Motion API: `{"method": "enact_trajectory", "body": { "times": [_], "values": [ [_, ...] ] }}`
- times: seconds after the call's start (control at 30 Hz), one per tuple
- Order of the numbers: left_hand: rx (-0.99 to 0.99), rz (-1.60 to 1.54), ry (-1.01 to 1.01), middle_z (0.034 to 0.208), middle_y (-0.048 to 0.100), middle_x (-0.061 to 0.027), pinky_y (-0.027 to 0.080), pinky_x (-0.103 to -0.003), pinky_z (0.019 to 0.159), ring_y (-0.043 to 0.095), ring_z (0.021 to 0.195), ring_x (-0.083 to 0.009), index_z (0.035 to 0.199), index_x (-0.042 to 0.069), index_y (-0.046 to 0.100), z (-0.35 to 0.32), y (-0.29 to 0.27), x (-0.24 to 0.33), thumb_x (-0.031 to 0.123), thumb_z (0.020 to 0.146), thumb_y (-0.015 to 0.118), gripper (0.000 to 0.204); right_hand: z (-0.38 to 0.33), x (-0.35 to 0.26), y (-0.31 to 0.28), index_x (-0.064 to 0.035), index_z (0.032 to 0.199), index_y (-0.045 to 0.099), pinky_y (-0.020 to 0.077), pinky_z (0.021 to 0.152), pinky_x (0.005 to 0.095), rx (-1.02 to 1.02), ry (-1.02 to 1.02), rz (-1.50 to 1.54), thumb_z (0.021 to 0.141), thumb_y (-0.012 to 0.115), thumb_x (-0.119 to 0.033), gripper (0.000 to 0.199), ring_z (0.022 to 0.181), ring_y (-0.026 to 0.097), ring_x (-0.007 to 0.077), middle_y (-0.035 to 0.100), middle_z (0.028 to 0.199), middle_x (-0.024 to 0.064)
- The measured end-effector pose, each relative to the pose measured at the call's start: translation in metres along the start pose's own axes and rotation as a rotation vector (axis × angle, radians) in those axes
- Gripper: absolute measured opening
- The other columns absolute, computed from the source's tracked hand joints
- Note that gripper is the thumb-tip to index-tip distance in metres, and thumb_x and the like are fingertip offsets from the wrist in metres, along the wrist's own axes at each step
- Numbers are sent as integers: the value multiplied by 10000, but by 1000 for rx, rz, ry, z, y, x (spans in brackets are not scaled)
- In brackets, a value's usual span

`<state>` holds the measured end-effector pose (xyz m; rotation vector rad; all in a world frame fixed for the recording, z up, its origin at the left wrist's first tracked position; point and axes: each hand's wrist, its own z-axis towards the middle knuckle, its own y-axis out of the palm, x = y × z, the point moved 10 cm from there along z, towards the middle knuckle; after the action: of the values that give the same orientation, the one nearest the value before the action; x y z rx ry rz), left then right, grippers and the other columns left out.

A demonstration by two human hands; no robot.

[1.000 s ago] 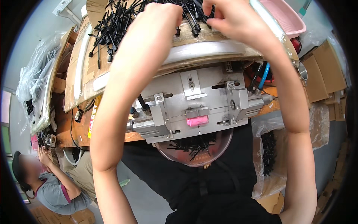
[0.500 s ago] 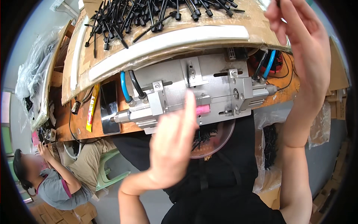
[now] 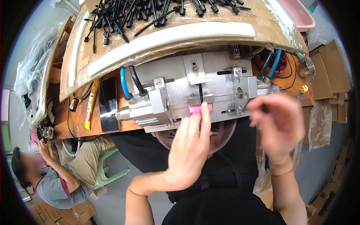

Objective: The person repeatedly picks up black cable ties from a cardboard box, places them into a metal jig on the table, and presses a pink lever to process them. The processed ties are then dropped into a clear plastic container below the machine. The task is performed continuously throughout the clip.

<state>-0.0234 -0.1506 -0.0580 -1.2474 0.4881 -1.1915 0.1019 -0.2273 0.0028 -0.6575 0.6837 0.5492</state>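
A metal fixture [image 3: 221,90] with a clamp block at each side lies in front of me. In its middle, a thin black rod [image 3: 200,90] runs down to a pink block [image 3: 195,109]. My left hand [image 3: 189,150] has its fingers stretched out, the index fingertip at the pink block by the rod's lower end. To the right of the fixture, my right hand [image 3: 279,125] is blurred, fingers curled around a small black part [image 3: 264,108] whose shape is mostly hidden.
A heap of black rods with capped ends [image 3: 150,13] lies on a cardboard-covered shelf [image 3: 225,47] above the fixture. A phone [image 3: 108,107] and a yellow packet [image 3: 91,105] lie left. Below the fixture is a clear bowl [image 3: 225,138]. Another person [image 3: 60,182] sits at far left.
My right hand has come down from the upper right, beside the shelf, to the fixture's right end. My left hand has shifted right, its index fingertip now at the pink block with the black rod.
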Motion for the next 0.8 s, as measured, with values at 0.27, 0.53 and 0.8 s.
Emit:
{"method": "enact_trajectory", "body": {
  "times": [0.27, 0.53, 0.8],
  "values": [
    [258, 61, 259, 922, 609, -219, 469, -398, 817, 578, 918, -357, 884, -42, 626, 176, -91, -36, 18, 783, 656, 121, -57, 13, 79, 111, 1312, 518, 464, 538, 323, -198, -74, -255, 731, 756, 62, 630, 592, 552, 187, 629, 819, 109],
    [209, -61, 233, 881, 630, -137, 457, -369, 814, 577, 880, -279, 921, -3, 652, 177, -104, -56, 4, 799, 666, 124, -28, 1, 31, 52, 1187, 620, 526, 622, 318, -40, -146, -310, 741, 778, 25, 474, 680, 627, 228, 704, 1037, 158],
    [89, -112, 159, 902, 633, -66, 465, -271, 759, 583, 785, -159, 1026, 10, 663, 147, -106, -70, -28, 855, 612, 183, 107, 47, -100, -6, 1005, 663, 471, 666, 278, 31, -128, -810, 873, 675, -51, 141, 740, 598, 162, 675, 904, 88]
  ]
}}
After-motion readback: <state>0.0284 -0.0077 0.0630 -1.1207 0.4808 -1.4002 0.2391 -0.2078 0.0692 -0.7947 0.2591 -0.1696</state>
